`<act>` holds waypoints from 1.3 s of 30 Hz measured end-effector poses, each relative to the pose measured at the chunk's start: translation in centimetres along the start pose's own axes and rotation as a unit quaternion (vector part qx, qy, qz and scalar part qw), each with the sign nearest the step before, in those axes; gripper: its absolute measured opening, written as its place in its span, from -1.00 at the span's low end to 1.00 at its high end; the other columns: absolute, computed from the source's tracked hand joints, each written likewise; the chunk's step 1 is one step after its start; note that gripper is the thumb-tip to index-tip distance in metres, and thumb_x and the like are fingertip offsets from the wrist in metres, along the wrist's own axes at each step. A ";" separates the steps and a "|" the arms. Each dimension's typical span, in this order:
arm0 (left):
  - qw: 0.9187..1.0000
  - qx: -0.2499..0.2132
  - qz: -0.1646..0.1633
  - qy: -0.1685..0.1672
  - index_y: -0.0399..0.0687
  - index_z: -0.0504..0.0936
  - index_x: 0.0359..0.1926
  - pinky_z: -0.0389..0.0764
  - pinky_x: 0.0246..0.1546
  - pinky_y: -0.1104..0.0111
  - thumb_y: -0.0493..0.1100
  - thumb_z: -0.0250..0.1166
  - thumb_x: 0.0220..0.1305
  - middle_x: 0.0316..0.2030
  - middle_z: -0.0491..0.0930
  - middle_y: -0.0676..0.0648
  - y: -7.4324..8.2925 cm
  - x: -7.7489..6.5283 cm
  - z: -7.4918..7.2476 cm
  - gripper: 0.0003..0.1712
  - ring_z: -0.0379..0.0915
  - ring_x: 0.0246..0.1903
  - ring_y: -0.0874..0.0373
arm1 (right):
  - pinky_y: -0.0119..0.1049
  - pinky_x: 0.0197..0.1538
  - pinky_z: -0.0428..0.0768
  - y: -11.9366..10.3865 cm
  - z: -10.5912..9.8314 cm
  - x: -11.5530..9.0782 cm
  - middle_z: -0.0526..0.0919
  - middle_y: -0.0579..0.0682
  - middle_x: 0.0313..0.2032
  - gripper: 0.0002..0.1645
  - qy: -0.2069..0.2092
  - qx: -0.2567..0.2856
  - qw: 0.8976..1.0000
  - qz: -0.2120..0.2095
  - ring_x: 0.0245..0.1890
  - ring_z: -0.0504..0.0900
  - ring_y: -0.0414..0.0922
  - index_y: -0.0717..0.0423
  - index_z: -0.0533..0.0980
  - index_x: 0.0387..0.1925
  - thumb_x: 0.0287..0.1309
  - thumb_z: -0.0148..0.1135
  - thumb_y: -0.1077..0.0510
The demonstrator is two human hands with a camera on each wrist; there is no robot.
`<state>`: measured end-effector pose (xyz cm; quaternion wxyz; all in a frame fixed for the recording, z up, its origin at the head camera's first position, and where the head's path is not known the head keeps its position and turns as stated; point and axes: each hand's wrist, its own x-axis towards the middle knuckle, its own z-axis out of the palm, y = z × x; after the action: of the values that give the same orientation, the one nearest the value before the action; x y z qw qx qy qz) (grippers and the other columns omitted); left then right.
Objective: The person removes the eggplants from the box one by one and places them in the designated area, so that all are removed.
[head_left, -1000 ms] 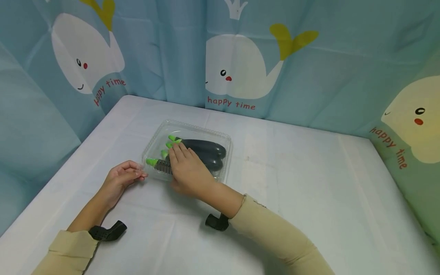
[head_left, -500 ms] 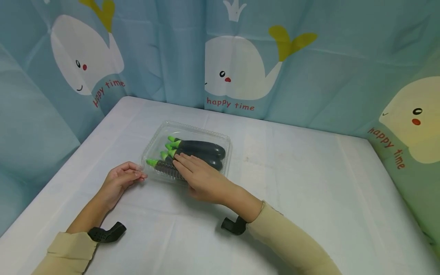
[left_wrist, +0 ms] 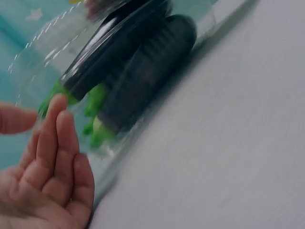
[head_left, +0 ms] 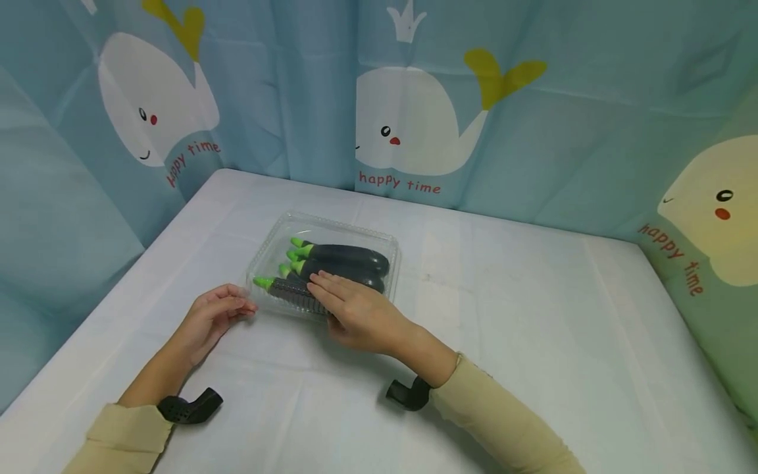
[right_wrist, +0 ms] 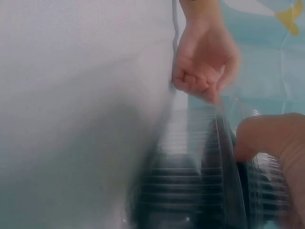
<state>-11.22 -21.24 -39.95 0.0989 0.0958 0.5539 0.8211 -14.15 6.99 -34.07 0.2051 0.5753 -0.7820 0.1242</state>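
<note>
A clear plastic container (head_left: pixel 339 225) with several dark eggplants (head_left: pixel 349 254) in it sits on the table. The eggplants have bright green stems (left_wrist: pixel 97 100). My left hand (head_left: pixel 216 313) is at the container's near left corner, thumb and forefinger pinching the rim there. Over the near side lies my right hand (head_left: pixel 361 313), its fingers straight across the top and pressing on the plastic. It covers part of the nearest eggplants. In the right wrist view its thumb (right_wrist: pixel 259 138) rests against the ribbed plastic. Whether the lid is fastened cannot be told.
A white cloth covers the table (head_left: pixel 533 342). Blue curtains (head_left: pixel 308 99) with whale prints hang along its back and sides. A black wrist mount (head_left: pixel 189 407) juts out at the left sleeve, and another mount (head_left: pixel 408 394) at the right one.
My right hand has slid right and toward me over the container, uncovering more of the eggplants' green ends. The left hand stays at the corner.
</note>
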 end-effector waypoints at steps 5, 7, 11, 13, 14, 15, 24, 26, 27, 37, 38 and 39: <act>0.998 -0.037 -0.038 0.020 -0.16 0.55 -0.32 0.55 -0.16 0.39 -0.37 -0.09 0.37 -0.35 0.65 -0.06 -0.1 -0.1 1.3 -0.72 0.58 -0.27 0.14 | -0.32 0.25 0.22 0.0 0.0 0.1 0.44 0.29 0.09 -0.38 -0.004 0.014 1.000 0.001 0.16 0.38 0.08 0.44 0.36 0.10 -0.08 0.24 0.34; 0.997 -0.042 -0.056 0.039 -0.17 0.55 -0.33 0.55 -0.17 0.38 -0.34 -0.09 0.38 -0.35 0.65 -0.06 -0.1 -0.3 2.0 -0.73 0.58 -0.27 0.14 | -0.32 0.25 0.21 0.0 -0.1 0.1 0.44 0.29 0.10 -0.38 -0.006 0.016 1.000 0.001 0.17 0.38 0.07 0.44 0.36 0.10 -0.07 0.23 0.34; 0.993 -0.031 -0.084 0.076 -0.18 0.53 -0.34 0.55 -0.17 0.39 -0.30 -0.06 0.37 -0.35 0.65 -0.05 -0.2 -0.5 3.7 -0.76 0.58 -0.26 0.16 | -0.33 0.26 0.20 0.0 0.0 0.1 0.45 0.28 0.10 -0.39 -0.004 0.013 1.000 0.002 0.16 0.38 0.07 0.43 0.37 0.10 -0.07 0.23 0.33; 0.991 -0.023 -0.097 0.087 -0.19 0.54 -0.33 0.55 -0.16 0.38 -0.28 -0.04 0.37 -0.35 0.65 -0.05 -0.3 -0.6 4.3 -0.78 0.58 -0.25 0.15 | -0.33 0.26 0.20 0.0 0.1 0.0 0.45 0.28 0.09 -0.39 -0.002 0.016 1.000 0.002 0.16 0.39 0.07 0.43 0.38 0.10 -0.07 0.23 0.33; 0.991 -0.017 -0.104 0.087 -0.21 0.54 -0.31 0.55 -0.15 0.38 -0.27 -0.04 0.37 -0.35 0.65 -0.05 -0.3 -0.7 4.6 -0.78 0.58 -0.24 0.15 | -0.33 0.26 0.20 0.0 0.1 0.0 0.46 0.27 0.09 -0.40 -0.001 0.018 1.000 0.002 0.15 0.39 0.08 0.43 0.38 0.09 -0.08 0.23 0.33; 0.990 -0.011 -0.110 0.087 -0.23 0.53 -0.29 0.55 -0.15 0.38 -0.27 -0.04 0.38 -0.34 0.65 -0.04 -0.4 -0.7 4.9 -0.77 0.58 -0.24 0.15 | -0.32 0.26 0.20 0.0 0.1 0.0 0.46 0.28 0.08 -0.40 -0.001 0.023 1.000 0.004 0.15 0.39 0.08 0.43 0.38 0.09 -0.08 0.23 0.33; 0.986 0.013 -0.138 0.095 -0.54 0.36 -0.03 0.54 -0.11 0.35 -0.22 -0.04 0.39 -0.31 0.65 -0.06 -1.1 -0.2 7.1 -0.63 0.58 -0.22 0.15 | -0.31 0.26 0.20 -0.1 0.0 0.1 0.44 0.28 0.10 -0.38 -0.013 0.036 0.999 0.018 0.16 0.38 0.08 0.43 0.37 0.10 -0.08 0.23 0.33; 0.985 0.014 -0.139 0.104 -0.54 0.37 -0.03 0.54 -0.12 0.36 -0.23 -0.04 0.38 -0.32 0.65 -0.06 -1.2 -0.1 7.4 -0.64 0.59 -0.23 0.15 | -0.31 0.26 0.20 -0.1 0.0 0.1 0.45 0.27 0.09 -0.38 -0.011 0.032 0.999 0.018 0.15 0.39 0.09 0.43 0.38 0.09 -0.09 0.24 0.33; 0.985 0.014 -0.139 0.106 -0.55 0.36 -0.03 0.55 -0.13 0.36 -0.23 -0.05 0.38 -0.31 0.65 -0.06 -1.3 -0.1 7.6 -0.64 0.59 -0.23 0.15 | -0.31 0.26 0.19 -0.1 0.0 0.0 0.45 0.27 0.09 -0.39 -0.010 0.030 0.999 0.018 0.15 0.39 0.09 0.42 0.38 0.09 -0.09 0.24 0.33; 0.988 0.011 -0.147 0.051 -0.51 0.47 -0.10 0.54 -0.11 0.34 -0.23 -0.03 0.36 -0.27 0.65 -0.12 -2.1 0.7 8.7 -0.66 0.59 -0.23 0.11 | -0.31 0.27 0.19 -0.1 0.0 -0.1 0.44 0.27 0.11 -0.38 -0.011 0.029 0.999 0.019 0.17 0.36 0.08 0.43 0.37 0.10 -0.09 0.25 0.33; 0.988 0.012 -0.146 0.045 -0.52 0.47 -0.10 0.54 -0.11 0.34 -0.24 -0.03 0.36 -0.27 0.64 -0.12 -2.1 0.8 8.7 -0.65 0.59 -0.22 0.11 | -0.30 0.27 0.19 0.0 0.0 -0.1 0.43 0.28 0.11 -0.37 -0.012 0.033 0.999 0.020 0.18 0.36 0.08 0.43 0.37 0.10 -0.09 0.25 0.33; 0.988 0.012 -0.146 0.043 -0.53 0.47 -0.09 0.54 -0.12 0.35 -0.24 -0.03 0.36 -0.27 0.64 -0.13 -2.2 0.9 8.8 -0.65 0.59 -0.22 0.11 | -0.30 0.27 0.19 0.0 0.0 -0.1 0.43 0.28 0.11 -0.37 -0.012 0.037 0.999 0.021 0.18 0.36 0.08 0.43 0.37 0.10 -0.09 0.25 0.34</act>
<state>-9.57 -12.36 -38.73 0.1929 -0.0199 0.5756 0.7944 -14.10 7.04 -34.12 0.1719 0.5674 -0.7911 0.1504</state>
